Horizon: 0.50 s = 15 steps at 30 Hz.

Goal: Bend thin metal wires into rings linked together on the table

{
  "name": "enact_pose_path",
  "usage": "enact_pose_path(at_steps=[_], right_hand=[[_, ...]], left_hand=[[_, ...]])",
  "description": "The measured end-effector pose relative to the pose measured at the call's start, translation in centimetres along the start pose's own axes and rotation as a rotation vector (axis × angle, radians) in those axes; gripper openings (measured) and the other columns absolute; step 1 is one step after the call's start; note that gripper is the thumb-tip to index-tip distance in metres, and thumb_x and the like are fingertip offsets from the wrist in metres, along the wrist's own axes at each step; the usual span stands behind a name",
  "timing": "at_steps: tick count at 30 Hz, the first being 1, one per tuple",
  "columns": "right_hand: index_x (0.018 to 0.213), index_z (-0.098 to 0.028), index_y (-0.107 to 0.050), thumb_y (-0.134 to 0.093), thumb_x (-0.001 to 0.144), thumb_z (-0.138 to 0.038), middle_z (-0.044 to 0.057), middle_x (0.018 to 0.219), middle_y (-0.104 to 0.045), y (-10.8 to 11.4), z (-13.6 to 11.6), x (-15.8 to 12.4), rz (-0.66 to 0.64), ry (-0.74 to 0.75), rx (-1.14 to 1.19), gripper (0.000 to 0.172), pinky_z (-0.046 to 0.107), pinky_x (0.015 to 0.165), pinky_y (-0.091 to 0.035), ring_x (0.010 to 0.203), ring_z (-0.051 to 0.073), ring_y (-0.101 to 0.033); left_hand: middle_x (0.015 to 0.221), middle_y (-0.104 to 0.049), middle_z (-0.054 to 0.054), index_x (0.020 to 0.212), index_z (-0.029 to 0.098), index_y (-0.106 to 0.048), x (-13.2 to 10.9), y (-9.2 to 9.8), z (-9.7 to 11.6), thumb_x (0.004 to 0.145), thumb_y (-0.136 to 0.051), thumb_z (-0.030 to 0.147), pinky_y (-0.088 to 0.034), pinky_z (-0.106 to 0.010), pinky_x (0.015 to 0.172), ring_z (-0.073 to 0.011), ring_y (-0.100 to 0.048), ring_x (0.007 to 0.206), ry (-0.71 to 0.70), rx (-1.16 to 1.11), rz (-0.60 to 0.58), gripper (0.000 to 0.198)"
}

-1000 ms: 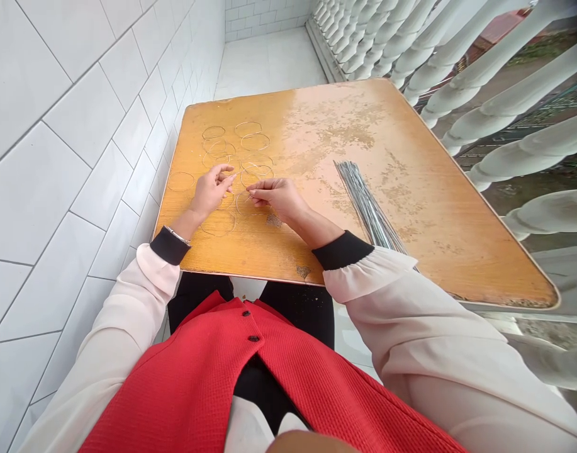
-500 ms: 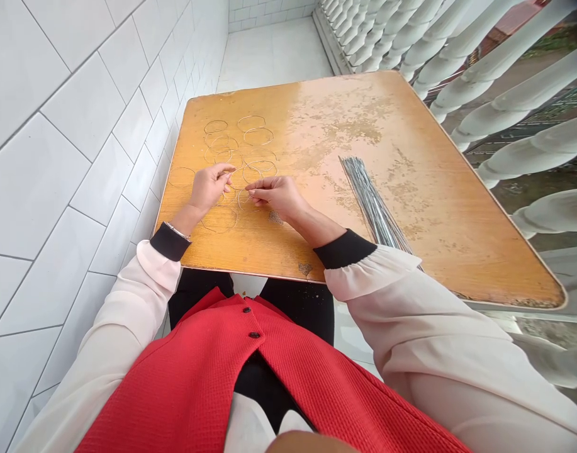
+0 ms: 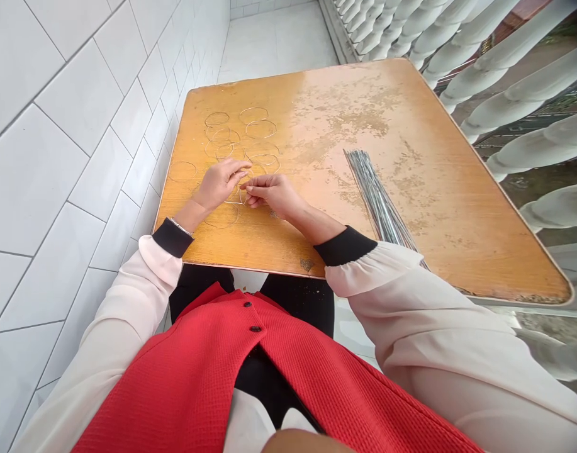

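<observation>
Silver wire rings [image 3: 224,151] are lying in loose rows across the worn wooden tabletop [image 3: 311,107], and I'm watching the right hand [image 3: 272,195] pinching one ring [image 3: 241,196] between thumb and fingertips, while the left hand [image 3: 218,184] is hovering open just beside it. A bundle of straight wires [image 3: 380,195] is lying further right.

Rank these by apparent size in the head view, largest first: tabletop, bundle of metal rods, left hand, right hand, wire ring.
1. The wooden tabletop
2. The bundle of metal rods
3. The left hand and right hand look alike, so they stay unranked.
4. The wire ring, though it lies farther from the camera than the hands.
</observation>
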State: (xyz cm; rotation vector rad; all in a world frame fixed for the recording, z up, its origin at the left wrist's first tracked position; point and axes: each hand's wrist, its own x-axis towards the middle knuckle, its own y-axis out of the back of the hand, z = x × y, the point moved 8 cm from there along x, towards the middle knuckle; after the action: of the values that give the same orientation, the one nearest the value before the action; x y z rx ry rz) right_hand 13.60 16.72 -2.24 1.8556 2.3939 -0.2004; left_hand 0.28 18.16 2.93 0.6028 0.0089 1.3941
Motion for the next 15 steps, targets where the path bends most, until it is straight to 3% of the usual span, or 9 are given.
enact_pose_path(at_steps=[6, 15], right_hand=[[0.074, -0.014, -0.071, -0.067, 0.088, -0.004, 0.000, 0.059, -0.064, -0.8, -0.4, -0.4, 0.005, -0.008, 0.080, 0.018, 0.021, 0.054, -0.050, 0.050, 0.007, -0.058], [0.080, -0.014, -0.073, -0.072, 0.087, -0.011, -0.001, 0.061, -0.064, -0.7, -0.8, -0.7, 0.001, 0.033, 0.118, 0.008, 0.018, 0.054, -0.051, 0.051, 0.005, -0.057]], left_hand=[[0.079, -0.068, 0.001, 0.081, 0.023, -0.075, 0.1, 0.0, -0.8, 0.089, -0.067, 0.015, -0.049, -0.023, 0.081, -0.0104, -0.063, 0.071, 0.061, -0.019, 0.009, 0.014], [0.079, -0.071, 0.000, 0.092, 0.023, -0.073, 0.1, 0.1, -1.3, 0.092, -0.066, 0.023, -0.052, -0.023, 0.077, -0.0100, -0.065, 0.070, 0.056, -0.018, 0.079, 0.007]])
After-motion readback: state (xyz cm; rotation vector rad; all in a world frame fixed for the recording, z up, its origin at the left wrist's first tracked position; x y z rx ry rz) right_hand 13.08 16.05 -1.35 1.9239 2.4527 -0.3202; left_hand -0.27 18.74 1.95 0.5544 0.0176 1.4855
